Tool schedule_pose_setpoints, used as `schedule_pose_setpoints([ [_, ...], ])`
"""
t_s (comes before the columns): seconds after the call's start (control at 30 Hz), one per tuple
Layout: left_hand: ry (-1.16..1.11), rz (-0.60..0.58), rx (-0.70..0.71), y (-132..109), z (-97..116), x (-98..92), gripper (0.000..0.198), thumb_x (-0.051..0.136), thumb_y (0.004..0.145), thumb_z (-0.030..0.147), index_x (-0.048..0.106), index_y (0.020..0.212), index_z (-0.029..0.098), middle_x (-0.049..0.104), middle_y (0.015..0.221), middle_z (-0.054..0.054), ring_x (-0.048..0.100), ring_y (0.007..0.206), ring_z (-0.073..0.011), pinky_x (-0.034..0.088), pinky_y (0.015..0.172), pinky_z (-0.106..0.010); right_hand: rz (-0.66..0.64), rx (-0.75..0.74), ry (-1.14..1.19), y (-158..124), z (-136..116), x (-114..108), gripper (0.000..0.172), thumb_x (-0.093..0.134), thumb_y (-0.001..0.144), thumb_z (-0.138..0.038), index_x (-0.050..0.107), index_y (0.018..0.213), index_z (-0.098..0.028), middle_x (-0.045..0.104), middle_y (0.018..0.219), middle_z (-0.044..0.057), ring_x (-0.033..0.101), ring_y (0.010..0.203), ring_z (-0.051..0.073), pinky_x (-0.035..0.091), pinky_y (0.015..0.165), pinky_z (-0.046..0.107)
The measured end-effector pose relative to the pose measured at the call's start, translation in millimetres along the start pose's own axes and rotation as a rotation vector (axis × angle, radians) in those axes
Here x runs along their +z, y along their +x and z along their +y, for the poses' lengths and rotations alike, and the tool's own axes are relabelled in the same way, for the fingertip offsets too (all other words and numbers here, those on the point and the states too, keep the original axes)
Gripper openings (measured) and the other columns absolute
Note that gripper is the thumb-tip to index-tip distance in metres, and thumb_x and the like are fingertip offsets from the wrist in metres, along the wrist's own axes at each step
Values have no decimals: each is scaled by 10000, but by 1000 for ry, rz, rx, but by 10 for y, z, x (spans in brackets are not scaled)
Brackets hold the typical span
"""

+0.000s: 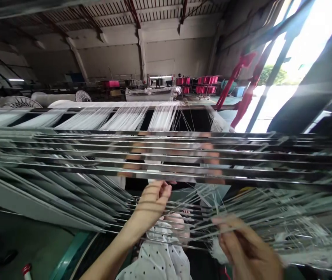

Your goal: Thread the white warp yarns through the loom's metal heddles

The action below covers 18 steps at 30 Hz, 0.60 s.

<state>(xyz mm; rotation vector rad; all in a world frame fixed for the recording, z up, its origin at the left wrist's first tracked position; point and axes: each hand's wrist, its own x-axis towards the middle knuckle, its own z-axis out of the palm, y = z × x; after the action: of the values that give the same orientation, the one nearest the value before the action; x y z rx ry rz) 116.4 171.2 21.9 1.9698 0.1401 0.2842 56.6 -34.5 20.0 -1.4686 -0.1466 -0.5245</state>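
Metal bars: a stack of long shiny bars (171, 158) crossing the whole view, the landmark for every place below.
Pale slats: a fanned set of pale slats (43, 194), below the metal bars at their left part.
Teal frame: a curved teal edge (69, 256), lower than the metal bars, past the slats.
Thread bands: white thread bands (125, 116), spread flat in separate strips just behind the metal bars.
Left hand: the left hand (155, 194), just under the lowest of the metal bars, thumb and fingertips pinched together; whether a thread is caught there is too fine to tell.
Spotted cloth: white cloth with dark dots (166, 256), below the metal bars, between the forearms.
Red cloth: red strips (238, 83), hanging behind the metal bars.
Right hand: the right hand (244, 241), blurred, lower than the metal bars, fingers bent beside loose white threads (297, 221); cannot tell if clamped.
Loose threads: tangled, below the right part of the metal bars.
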Motion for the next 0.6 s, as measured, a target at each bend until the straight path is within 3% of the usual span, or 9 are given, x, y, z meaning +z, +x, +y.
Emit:
schedule_pose_setpoints([
  [0.07, -19, 68, 19, -64, -30, 1, 177, 584, 839, 347, 694, 861, 210, 675, 940, -66, 619, 844, -193, 509, 831, -336, -5, 116, -46, 69, 23, 55, 222, 724, 861, -415, 772, 894, -200, 712, 932, 96, 644, 654, 201, 491, 470, 221],
  [0.17, -88, 48, 34, -221, 133, -28, 231, 528, 876, 352, 677, 974, 205, 672, 986, -71, 621, 841, -186, 511, 802, -321, -83, 151, -27, 197, 41, 161, 213, 730, 844, -389, 786, 959, -219, 719, 995, 95, 652, 660, 200, 528, 513, 240],
  [0.23, -140, -112, 123, -374, 384, -43, 224, 508, 912, 349, 649, 1021, 214, 666, 936, -51, 621, 819, -171, 507, 727, -271, -178, 146, 66, 293, 17, 259, 158, 743, 824, -343, 797, 924, -234, 728, 976, 86, 673, 740, 218, 566, 627, 266],
  [0.3, -76, -405, 334, -524, 639, -59, 143, 501, 926, 253, 638, 939, 211, 646, 857, -26, 600, 782, -150, 473, 699, -237, -258, 183, 177, 358, -15, 343, 84, 766, 798, -310, 796, 823, -236, 733, 931, 74, 676, 759, 210, 567, 672, 257],
  [0.37, 39, -597, 432, -622, 781, -86, 130, 502, 918, 158, 611, 866, 206, 622, 800, 3, 563, 720, -124, 434, 678, -220, -227, 244, 250, 361, -29, 368, 77, 795, 783, -306, 779, 788, -231, 723, 881, 59, 648, 671, 166, 541, 588, 205],
  [0.4, 83, -628, 430, -645, 795, -103, 143, 498, 918, 134, 598, 844, 204, 608, 773, 14, 542, 690, -113, 415, 662, -215, -175, 271, 270, 340, -24, 356, 94, 808, 783, -317, 770, 796, -232, 712, 857, 48, 605, 590, 131, 502, 510, 172],
  [0.5, 75, -521, 350, -654, 692, -136, 157, 490, 955, 190, 600, 845, 207, 581, 716, 25, 515, 642, -106, 388, 620, -212, -72, 324, 301, 252, 19, 275, 151, 810, 802, -367, 765, 895, -256, 683, 812, 29, 496, 489, 84, 375, 386, 122],
  [0.6, 3, -473, 372, -672, 610, -95, 178, 460, 975, 234, 634, 1009, 230, 645, 791, 2, 546, 654, -115, 407, 621, -210, -135, 284, 209, 241, 32, 256, 150, 785, 824, -369, 784, 930, -263, 719, 930, 66, 559, 585, 118, 460, 476, 152],
])
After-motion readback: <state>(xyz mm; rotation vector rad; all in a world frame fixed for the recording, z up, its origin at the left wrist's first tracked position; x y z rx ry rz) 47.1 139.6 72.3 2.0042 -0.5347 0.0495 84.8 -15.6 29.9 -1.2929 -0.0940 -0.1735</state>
